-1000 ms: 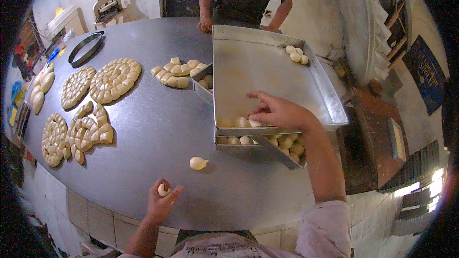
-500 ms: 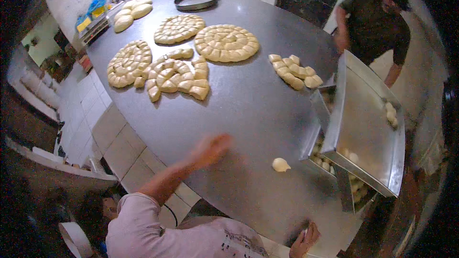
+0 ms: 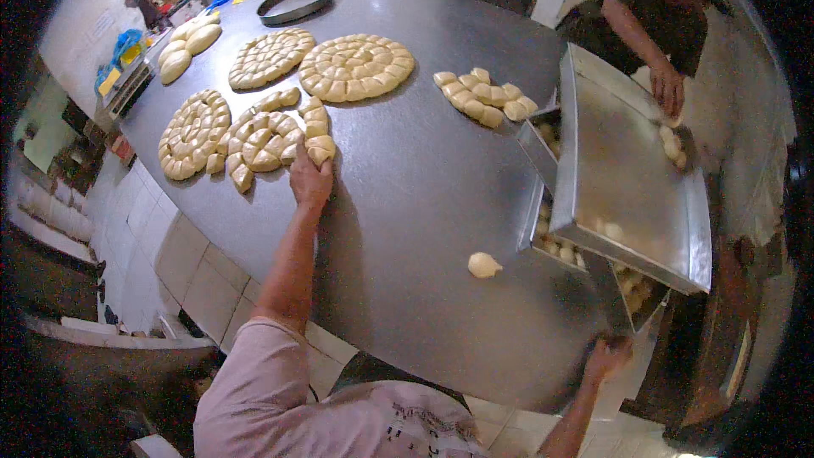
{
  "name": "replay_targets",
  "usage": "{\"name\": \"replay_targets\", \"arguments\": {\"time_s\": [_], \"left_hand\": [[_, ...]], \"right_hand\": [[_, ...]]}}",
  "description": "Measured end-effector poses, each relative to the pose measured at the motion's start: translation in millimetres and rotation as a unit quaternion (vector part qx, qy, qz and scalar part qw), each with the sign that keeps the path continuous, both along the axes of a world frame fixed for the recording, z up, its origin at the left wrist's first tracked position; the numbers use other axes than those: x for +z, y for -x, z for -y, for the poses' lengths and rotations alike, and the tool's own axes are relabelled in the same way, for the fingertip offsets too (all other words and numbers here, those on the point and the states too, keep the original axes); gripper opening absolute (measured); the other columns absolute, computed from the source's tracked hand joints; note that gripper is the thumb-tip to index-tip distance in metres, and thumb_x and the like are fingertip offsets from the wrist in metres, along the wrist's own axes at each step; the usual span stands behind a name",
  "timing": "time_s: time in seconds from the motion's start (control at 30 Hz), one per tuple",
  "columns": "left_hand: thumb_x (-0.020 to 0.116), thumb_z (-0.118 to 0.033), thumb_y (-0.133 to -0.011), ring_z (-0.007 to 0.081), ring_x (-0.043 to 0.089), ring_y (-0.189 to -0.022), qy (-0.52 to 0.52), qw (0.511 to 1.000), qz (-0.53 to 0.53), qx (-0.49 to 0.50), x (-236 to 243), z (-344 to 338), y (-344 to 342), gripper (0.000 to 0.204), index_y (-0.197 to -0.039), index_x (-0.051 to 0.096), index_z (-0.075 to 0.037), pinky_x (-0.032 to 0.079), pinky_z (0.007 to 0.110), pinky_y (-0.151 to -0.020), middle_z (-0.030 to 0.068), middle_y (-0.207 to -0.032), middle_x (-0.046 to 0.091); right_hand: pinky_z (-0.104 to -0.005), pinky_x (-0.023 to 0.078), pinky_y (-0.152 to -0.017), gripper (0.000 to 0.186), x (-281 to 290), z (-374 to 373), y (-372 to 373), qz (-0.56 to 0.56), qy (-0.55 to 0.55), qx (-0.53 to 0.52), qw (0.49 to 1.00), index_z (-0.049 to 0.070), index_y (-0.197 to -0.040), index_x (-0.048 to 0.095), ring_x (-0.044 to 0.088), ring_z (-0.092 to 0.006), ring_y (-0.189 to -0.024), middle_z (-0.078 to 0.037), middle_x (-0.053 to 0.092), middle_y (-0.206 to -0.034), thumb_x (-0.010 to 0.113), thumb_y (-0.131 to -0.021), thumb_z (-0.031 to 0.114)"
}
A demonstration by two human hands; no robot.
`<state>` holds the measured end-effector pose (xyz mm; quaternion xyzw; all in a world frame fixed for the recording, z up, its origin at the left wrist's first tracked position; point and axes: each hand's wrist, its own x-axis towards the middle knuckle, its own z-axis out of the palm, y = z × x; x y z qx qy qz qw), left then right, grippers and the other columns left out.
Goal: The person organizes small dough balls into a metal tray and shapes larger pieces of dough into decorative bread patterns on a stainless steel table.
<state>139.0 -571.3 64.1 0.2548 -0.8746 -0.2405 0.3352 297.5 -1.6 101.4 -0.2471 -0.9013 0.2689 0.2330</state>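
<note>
Left hand (image 3: 311, 180) at the near right edge of the cut-dough cluster (image 3: 263, 141), which is the landmark here. Fingertips against the cluster's end dough piece (image 3: 321, 148); thumb and index apart, fingers partly bent. Touching, but can't tell if the piece is pinched. Piece lies directly beyond the hand, away from the body; the short strip it ends runs on along the cluster's right side, long axis roughly in line with the left forearm. Left hand clearly nearer.

Right hand (image 3: 609, 358) well apart, far right of the cluster and nearer the body. Blurred, fingers look curled in; can't tell if it holds anything.

Further out: one scored dough round (image 3: 192, 136) just left of the cluster, another (image 3: 357, 69) beyond it to the right. Small dough group (image 3: 484, 97) farther right and beyond. Single dough ball (image 3: 484, 265) right and nearer the body. Top tray (image 3: 632, 161) far right of the cluster, a co-worker's hand (image 3: 669, 93) at its far edge.
</note>
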Motion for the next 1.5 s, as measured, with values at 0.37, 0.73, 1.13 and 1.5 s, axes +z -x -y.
{"name": "replay_targets", "arguments": {"time_s": [0.37,0.73,1.13,1.5], "left_hand": [[0.048,-0.025,-0.091,0.0264,0.059,-0.088,-0.408,0.861,0.054,-0.298,45,-122,-121,0.024,-0.105,0.047,-0.005,0.047,0.036,-0.071,0.0093,-0.093,0.057],[0.063,-0.01,-0.081,0.006,0.042,-0.061,-0.478,0.833,0.088,-0.263,76,-211,-114,0.019,-0.08,0.044,-0.013,0.036,0.023,-0.052,-0.0039,-0.07,0.042],[0.068,-0.011,-0.077,0.0059,0.043,-0.06,-0.465,0.804,0.151,-0.337,65,-189,-138,0.027,-0.081,0.041,-0.011,0.036,0.022,-0.053,-0.0057,-0.068,0.042],[0.04,-0.03,-0.094,0.0175,0.05,-0.093,-0.543,0.725,0.22,-0.361,93,-171,-137,0.029,-0.108,0.047,-0.006,0.042,0.032,-0.082,0.0079,-0.1,0.051]], "right_hand": [[-0.0406,0.037,-0.09,0.032,-38,-72,4,-0.009,0.014,-0.028,0.999,-0.001,-0.1,0.052,0.048,-0.0335,-0.099,-0.017,0.053,-0.1,0.062,-0.073,0.012],[-0.0448,0.031,-0.099,0.034,-11,-52,-20,0.1,-0.16,0.134,0.973,0.0,-0.106,0.052,0.042,-0.0375,-0.112,-0.021,0.049,-0.115,0.06,-0.076,0.013],[-0.0334,0.044,-0.084,0.043,191,-33,127,-0.059,0.244,0.385,0.888,0.004,-0.114,0.045,0.054,-0.0214,-0.097,-0.01,0.056,-0.102,0.06,-0.075,0.015],[-0.0318,0.04,-0.09,0.034,204,41,142,0.053,0.012,0.358,0.932,0.004,-0.117,0.049,0.057,-0.021,-0.098,-0.009,0.061,-0.1,0.055,-0.086,0.015]]}}
